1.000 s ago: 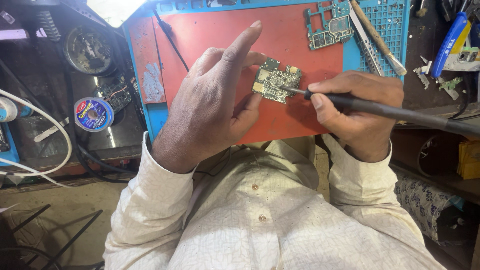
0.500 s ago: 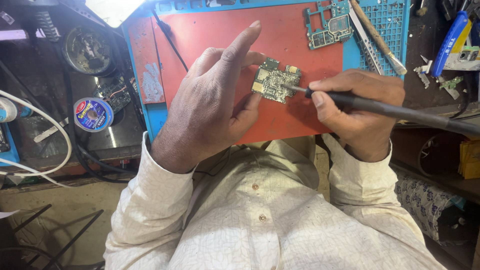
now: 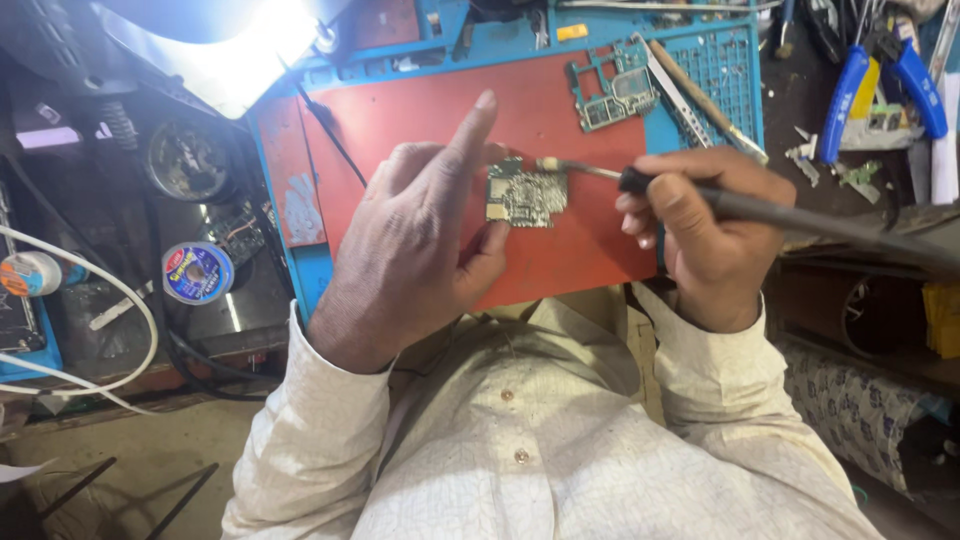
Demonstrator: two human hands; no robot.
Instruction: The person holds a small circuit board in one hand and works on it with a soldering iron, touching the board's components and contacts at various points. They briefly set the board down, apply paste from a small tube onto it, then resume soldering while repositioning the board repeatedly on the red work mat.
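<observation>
My left hand [image 3: 420, 240] holds a small green circuit board [image 3: 527, 197] by its left edge above a red work mat [image 3: 430, 115], index finger raised. My right hand [image 3: 700, 225] grips a black soldering iron [image 3: 800, 215] like a pen. The iron's metal tip [image 3: 560, 166] rests at the board's upper right corner. My cream shirt sleeves fill the lower part of the view.
A second bare circuit board [image 3: 612, 90] lies at the mat's top right, next to tweezers [image 3: 675, 88] and a brush. Blue-handled pliers [image 3: 880, 70] lie at the far right. A solder spool [image 3: 197, 272] and white cable [image 3: 90, 290] sit at the left.
The iron's tip has shifted from the board's right side to its upper right corner. Board and both hands sit slightly higher in view; grips unchanged.
</observation>
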